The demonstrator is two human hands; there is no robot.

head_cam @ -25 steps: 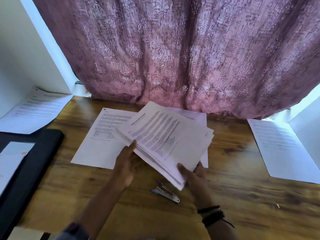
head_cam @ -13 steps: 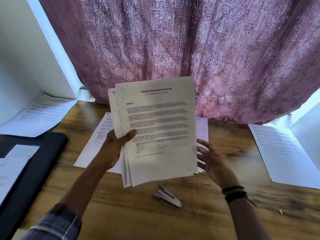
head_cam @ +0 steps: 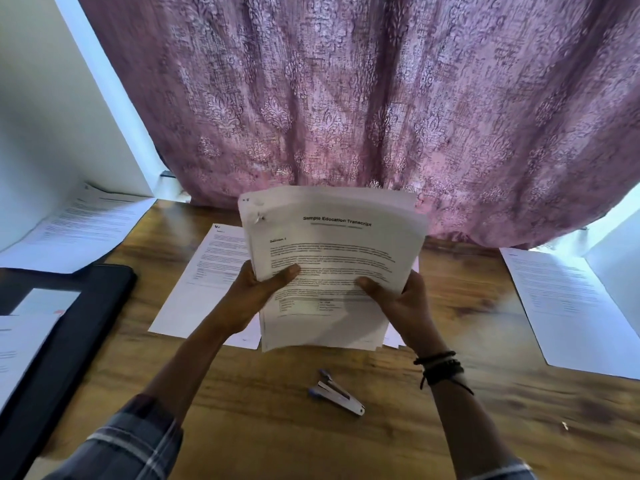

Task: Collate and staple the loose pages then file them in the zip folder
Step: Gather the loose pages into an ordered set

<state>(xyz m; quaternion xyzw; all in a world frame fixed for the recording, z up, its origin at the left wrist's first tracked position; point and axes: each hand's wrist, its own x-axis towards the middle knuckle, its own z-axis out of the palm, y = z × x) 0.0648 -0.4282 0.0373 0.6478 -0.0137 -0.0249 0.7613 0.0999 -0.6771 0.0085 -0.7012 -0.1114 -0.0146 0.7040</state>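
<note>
Right hand (head_cam: 405, 306) has joined left hand (head_cam: 256, 299), both grasping the thick stack of white printed pages (head_cam: 332, 251) at frame centre (thumbs in front). Small silver-blue metal stapler (head_cam: 337, 394) lies below.

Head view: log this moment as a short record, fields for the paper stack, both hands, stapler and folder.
stack: stack of white printed pages, held upright above the brown wooden table
left hand: grips the stack's left edge, thumb on front
right hand: grips the stack's right edge, thumb on front
stapler: small silver-and-blue stapler lies on the table, untouched
folder: black zip folder at table's left, white sheets on it
</note>
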